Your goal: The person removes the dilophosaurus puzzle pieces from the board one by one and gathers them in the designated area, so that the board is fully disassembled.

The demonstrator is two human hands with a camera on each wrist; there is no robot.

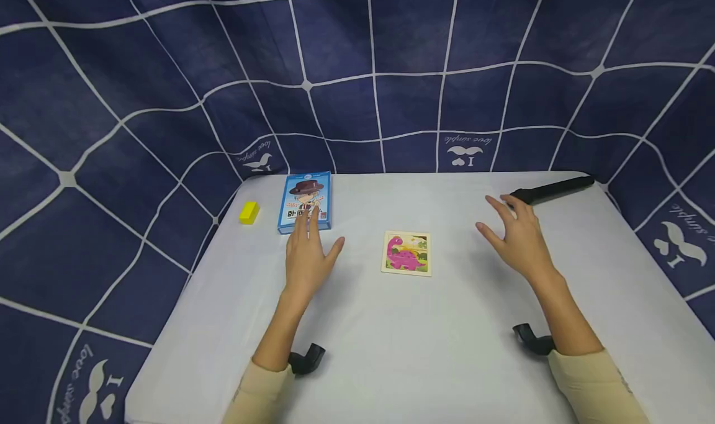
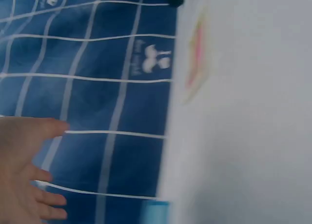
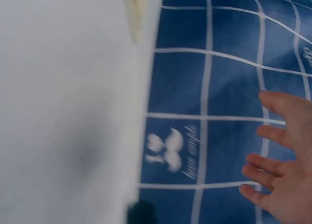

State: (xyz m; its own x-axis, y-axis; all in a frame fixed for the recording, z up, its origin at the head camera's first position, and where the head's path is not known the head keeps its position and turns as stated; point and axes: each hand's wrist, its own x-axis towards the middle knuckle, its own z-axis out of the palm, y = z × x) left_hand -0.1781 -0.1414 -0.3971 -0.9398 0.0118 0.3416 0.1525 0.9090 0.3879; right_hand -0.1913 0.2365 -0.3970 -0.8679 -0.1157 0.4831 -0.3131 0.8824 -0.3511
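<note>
On the white table lies a square dinosaur picture puzzle (image 1: 406, 253), a pink dinosaur in a pale frame, between the two hands. My left hand (image 1: 307, 256) is spread above the table, its fingertips overlapping the lower part of a blue box (image 1: 305, 191) with a cartoon figure in a hat; whether they touch cannot be told. My right hand (image 1: 518, 238) hovers with spread fingers, holding nothing, close to a black stick-like object (image 1: 553, 190). In the left wrist view the left hand (image 2: 27, 170) appears empty, and so does the right hand (image 3: 287, 155) in the right wrist view.
A small yellow block (image 1: 249, 213) sits at the far left of the table (image 1: 413, 349). Behind and beside the table hangs a dark blue cloth (image 1: 346, 113) with white grid lines. Black curved mounts are strapped at both wrists.
</note>
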